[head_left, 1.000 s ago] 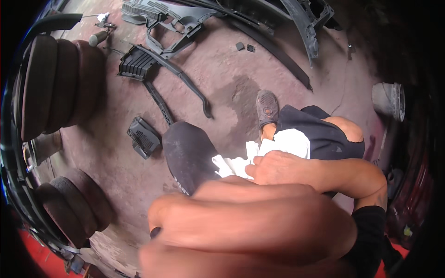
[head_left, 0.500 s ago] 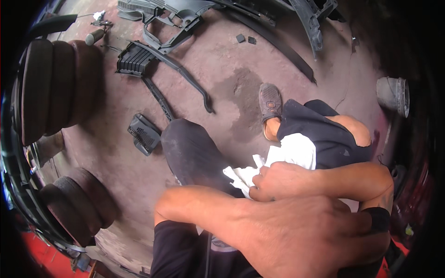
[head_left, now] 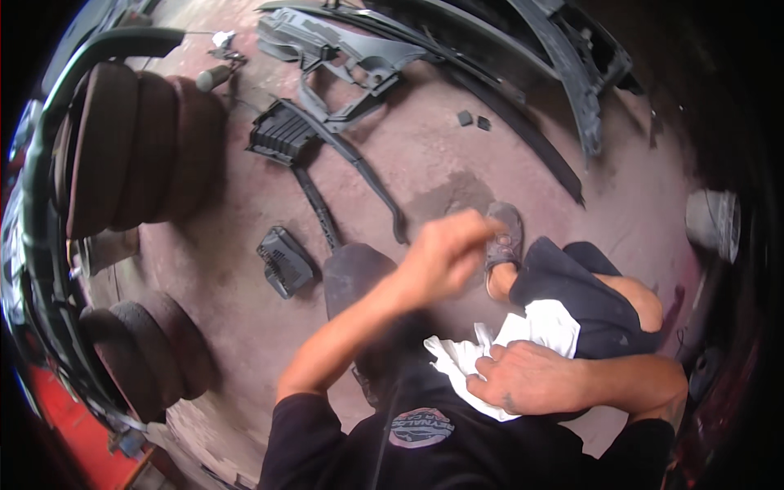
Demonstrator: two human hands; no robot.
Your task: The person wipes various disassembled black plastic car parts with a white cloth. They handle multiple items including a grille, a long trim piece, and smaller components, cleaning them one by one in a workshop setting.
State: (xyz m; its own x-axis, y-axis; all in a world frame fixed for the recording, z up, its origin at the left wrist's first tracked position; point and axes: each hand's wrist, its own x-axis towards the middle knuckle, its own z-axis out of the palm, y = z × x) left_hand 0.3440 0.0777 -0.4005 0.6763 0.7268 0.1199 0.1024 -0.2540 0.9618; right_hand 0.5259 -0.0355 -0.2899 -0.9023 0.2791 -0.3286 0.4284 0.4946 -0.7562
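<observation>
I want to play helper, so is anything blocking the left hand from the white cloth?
Nothing visible stands between the left hand and the far edge of the cloth. Nearer the body, the right hand covers part of it.

Floor [head_left: 433,155] — pinkish, stained. On it: grey plastic frame [head_left: 400,55], ribbed black part [head_left: 282,131], small black housing [head_left: 287,263], two dark squares [head_left: 465,118], long dark strip [head_left: 527,131] — grey bucket [head_left: 709,219] far right.
</observation>
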